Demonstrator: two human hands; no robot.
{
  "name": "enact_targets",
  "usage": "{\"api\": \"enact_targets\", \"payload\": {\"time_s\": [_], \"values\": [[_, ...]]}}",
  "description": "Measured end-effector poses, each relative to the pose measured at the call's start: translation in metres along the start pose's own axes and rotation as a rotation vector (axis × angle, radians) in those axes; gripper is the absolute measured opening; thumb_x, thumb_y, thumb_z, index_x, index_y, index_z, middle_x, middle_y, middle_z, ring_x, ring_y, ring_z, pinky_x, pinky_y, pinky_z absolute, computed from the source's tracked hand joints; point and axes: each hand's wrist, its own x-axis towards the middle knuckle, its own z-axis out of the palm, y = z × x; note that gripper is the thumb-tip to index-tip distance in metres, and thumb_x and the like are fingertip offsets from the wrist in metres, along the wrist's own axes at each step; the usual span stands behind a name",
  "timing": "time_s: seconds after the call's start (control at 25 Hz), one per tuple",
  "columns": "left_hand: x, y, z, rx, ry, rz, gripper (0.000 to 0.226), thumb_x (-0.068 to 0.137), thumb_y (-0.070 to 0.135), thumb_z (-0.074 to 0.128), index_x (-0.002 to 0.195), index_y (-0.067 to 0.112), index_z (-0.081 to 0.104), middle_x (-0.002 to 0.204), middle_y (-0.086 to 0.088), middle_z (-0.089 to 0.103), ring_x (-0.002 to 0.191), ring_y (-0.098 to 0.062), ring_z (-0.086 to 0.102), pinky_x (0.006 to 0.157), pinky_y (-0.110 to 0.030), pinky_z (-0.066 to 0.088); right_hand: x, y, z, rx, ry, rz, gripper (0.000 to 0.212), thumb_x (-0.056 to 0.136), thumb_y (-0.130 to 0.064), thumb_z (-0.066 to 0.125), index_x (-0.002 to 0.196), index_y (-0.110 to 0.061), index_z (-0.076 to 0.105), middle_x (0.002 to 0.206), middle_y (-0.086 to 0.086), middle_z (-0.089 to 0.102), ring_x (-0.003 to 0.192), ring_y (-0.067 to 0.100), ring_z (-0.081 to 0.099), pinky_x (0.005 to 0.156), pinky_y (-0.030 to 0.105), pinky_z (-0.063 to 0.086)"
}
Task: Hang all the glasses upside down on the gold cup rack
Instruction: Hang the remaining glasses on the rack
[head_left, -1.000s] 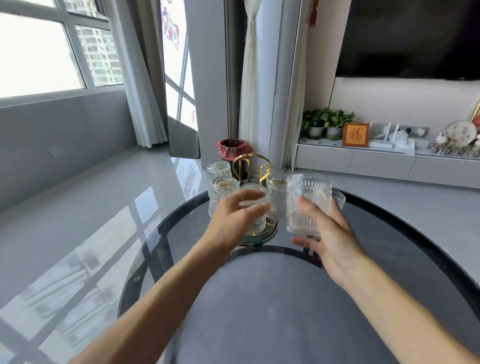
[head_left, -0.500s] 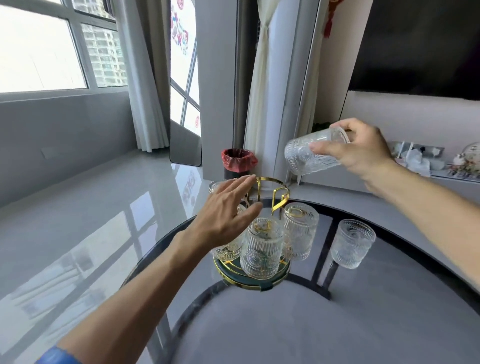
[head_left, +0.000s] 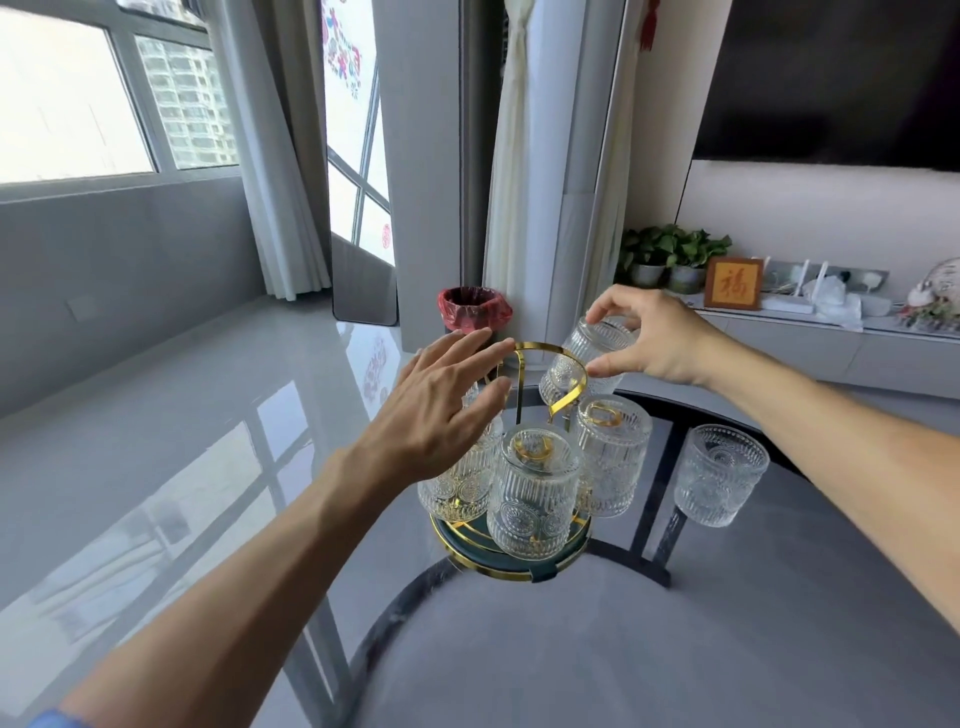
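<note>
Since half a second ago, the right hand (head_left: 657, 340) has come down from well above the rack, bringing its glass with it to the far side of the gold cup rack (head_left: 519, 540). Fingers and thumb are closed around the base end of the held glass (head_left: 584, 364), which is tilted with its mouth down and toward the rack's gold loop handle (head_left: 550, 364); whether the mouth has caught a peg yet cannot be told, since the handle crosses in front of it.

The left hand (head_left: 441, 410) is spread, gripping nothing, its fingertips at the near-left part of the handle; contact cannot be confirmed, though it looks placed to steady the rack.

On the rack three glasses already hang upside down: a front glass (head_left: 532, 493), a right glass (head_left: 613, 454), and a left glass (head_left: 460, 483) partly hidden behind the left hand. The rack stands near the far edge of the round dark tabletop (head_left: 675, 649). One loose glass (head_left: 719, 473) stands upright on the tabletop to the right of the rack, apart from it.

The step in hand appears to be seating the fourth glass. Next, the mouth likely needs lining up over a free far-side peg and lowering gently without knocking its neighbours, then the loose one remains to be hung.
</note>
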Motion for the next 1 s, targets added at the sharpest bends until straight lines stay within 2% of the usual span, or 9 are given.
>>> {"api": "enact_targets", "payload": {"time_s": [0.12,0.28,0.36,0.56,0.64,0.72,0.8,0.88,1.0], "values": [[-0.001,0.001,-0.003,0.007,-0.015,0.003,0.061,0.094,0.061,0.023,0.15,0.04,0.032,0.163,0.008,0.026,0.151,-0.013,0.014,0.121,-0.05,0.014,0.01,0.002,0.003,-0.081,-0.08,0.0,0.046,0.059,-0.024,0.09,0.084,-0.038,0.055,0.129,0.0,0.06,0.115,0.011,0.047,0.09,0.027,0.035],[0.0,0.005,-0.009,-0.033,-0.014,-0.008,0.066,0.088,0.061,0.02,0.148,0.039,0.038,0.162,0.008,0.028,0.15,-0.012,0.016,0.121,-0.048,0.015,0.016,0.005,0.017,-0.145,-0.232,0.009,0.042,0.06,-0.02,0.09,0.083,-0.035,0.058,0.129,-0.003,0.06,0.12,0.015,0.048,0.102,0.038,0.038],[0.002,0.006,-0.011,-0.04,-0.028,0.0,0.066,0.089,0.06,0.021,0.147,0.037,0.04,0.162,0.007,0.027,0.151,-0.012,0.015,0.121,-0.046,0.015,0.018,0.007,0.022,-0.159,-0.259,0.014,0.038,0.061,-0.021,0.089,0.083,-0.032,0.061,0.129,-0.005,0.06,0.12,0.02,0.051,0.104,0.044,0.038],[0.002,0.005,-0.008,-0.037,-0.025,-0.004,0.058,0.095,0.049,0.027,0.149,0.035,0.039,0.162,0.006,0.028,0.151,-0.014,0.016,0.122,-0.046,0.016,0.023,0.008,0.019,-0.105,-0.253,0.134,0.041,0.065,-0.019,0.088,0.102,-0.024,0.071,0.137,0.002,0.056,0.126,0.021,0.048,0.107,0.043,0.036],[-0.001,0.007,-0.005,-0.028,-0.018,-0.014,0.058,0.095,0.049,0.026,0.15,0.034,0.036,0.162,0.006,0.029,0.151,-0.013,0.017,0.121,-0.047,0.016,0.014,0.008,0.016,-0.057,-0.264,0.152,0.039,0.072,-0.022,0.083,0.109,-0.027,0.072,0.138,0.0,0.055,0.128,0.019,0.047,0.11,0.043,0.033],[-0.002,0.01,-0.005,-0.028,-0.014,-0.032,0.061,0.093,0.05,0.023,0.151,0.034,0.034,0.162,0.005,0.027,0.151,-0.014,0.016,0.121,-0.048,0.016,0.004,0.004,0.015,-0.033,-0.273,0.165,0.032,0.084,-0.026,0.071,0.116,-0.031,0.069,0.139,-0.002,0.054,0.128,0.017,0.047,0.111,0.038,0.03],[-0.004,0.017,-0.006,-0.008,-0.026,-0.054,0.066,0.09,0.052,0.021,0.153,0.034,0.031,0.164,0.002,0.024,0.152,-0.016,0.014,0.122,-0.048,0.014,-0.01,0.001,0.017,-0.048,-0.214,0.157,0.03,0.095,-0.03,0.055,0.124,-0.031,0.065,0.147,-0.001,0.046,0.134,0.018,0.041,0.109,0.031,0.026],[-0.005,0.025,-0.008,0.053,-0.082,-0.088,0.07,0.089,0.055,0.024,0.155,0.032,0.024,0.166,0.001,0.016,0.153,-0.018,0.008,0.122,-0.048,0.011,-0.035,-0.002,0.022,-0.024,-0.048,0.127,0.033,0.098,-0.032,0.047,0.128,-0.03,0.061,0.154,0.001,0.035,0.138,0.02,0.036,0.107,0.029,0.025],[-0.01,0.041,-0.01,0.147,-0.14,-0.148,0.075,0.092,0.06,0.035,0.157,0.028,0.016,0.167,0.001,0.0,0.153,-0.021,-0.002,0.123,-0.052,0.007,-0.09,-0.001,0.025,-0.006,0.149,0.065,0.03,0.096,-0.028,0.052,0.123,-0.02,0.063,0.142,0.002,0.051,0.128,0.02,0.047,0.09,0.019,0.028]]}}
